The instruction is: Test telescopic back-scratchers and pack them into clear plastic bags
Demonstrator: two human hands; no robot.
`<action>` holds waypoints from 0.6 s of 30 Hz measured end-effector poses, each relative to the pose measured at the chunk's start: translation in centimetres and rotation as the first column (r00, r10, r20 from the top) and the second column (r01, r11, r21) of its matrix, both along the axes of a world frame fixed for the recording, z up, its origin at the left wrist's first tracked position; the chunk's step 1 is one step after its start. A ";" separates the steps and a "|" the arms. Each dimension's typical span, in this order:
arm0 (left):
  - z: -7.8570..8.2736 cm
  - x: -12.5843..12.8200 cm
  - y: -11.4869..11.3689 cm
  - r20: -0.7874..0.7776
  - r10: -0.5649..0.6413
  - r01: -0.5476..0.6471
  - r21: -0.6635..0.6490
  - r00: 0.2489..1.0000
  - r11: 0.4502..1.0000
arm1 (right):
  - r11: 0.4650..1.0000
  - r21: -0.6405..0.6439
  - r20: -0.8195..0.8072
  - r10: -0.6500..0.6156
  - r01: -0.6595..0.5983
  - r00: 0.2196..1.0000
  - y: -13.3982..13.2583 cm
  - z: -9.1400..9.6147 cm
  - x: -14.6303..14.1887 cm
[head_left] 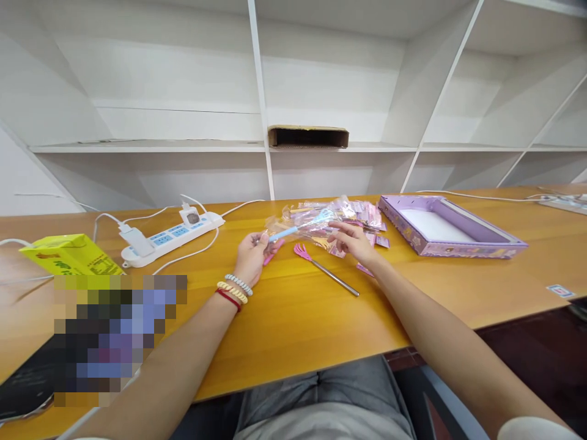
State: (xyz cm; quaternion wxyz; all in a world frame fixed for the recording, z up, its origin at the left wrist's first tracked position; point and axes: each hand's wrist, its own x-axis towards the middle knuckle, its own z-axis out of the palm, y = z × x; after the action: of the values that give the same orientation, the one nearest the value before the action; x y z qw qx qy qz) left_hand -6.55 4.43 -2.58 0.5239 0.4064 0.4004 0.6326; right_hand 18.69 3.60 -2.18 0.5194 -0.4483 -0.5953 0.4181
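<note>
My left hand (252,256), wearing several bracelets at the wrist, is closed on a light blue back scratcher (287,233) in a clear plastic sleeve. The scratcher's pale blue, claw-like head points right, over a heap of clear packets (362,212). Beside the far end of the sleeve, my right hand (352,240) has its fingers stretched out; I cannot tell whether it touches the plastic. Below, on the table, lies an unwrapped back scratcher (331,275) with a pink claw and a metal rod. A pink strip (272,252) shows next to my left fingers.
A shallow purple box (468,249) stands at the right. At the left are a white power strip (172,239) with plugs and cables, a yellow-green carton (76,253) and a dark phone-like device (27,376), partly blurred. White shelves rise behind, holding an open cardboard box (308,129).
</note>
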 end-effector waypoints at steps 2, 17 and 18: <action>0.0 -0.4 0.5 -0.006 0.094 -0.094 0.037 0.996 0.995 | 0.996 0.064 0.102 -0.075 0.069 0.992 -0.1 0.9 1.2; -1.8 -0.6 1.7 -0.318 0.295 -0.240 0.203 0.901 0.949 | 0.887 -0.445 0.879 0.406 0.122 0.249 -0.2 2.6 6.3; -1.9 -0.6 1.7 -0.334 0.298 -0.239 0.208 0.894 0.949 | 0.896 -0.427 0.892 0.394 0.126 0.222 -0.2 2.5 6.0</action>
State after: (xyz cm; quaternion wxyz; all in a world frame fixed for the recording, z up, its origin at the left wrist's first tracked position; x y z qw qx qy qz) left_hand -7.17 6.14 -4.45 0.3140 0.4974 0.4897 0.6436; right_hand 24.65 3.43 0.28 -0.1080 -0.6519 -0.7207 0.2095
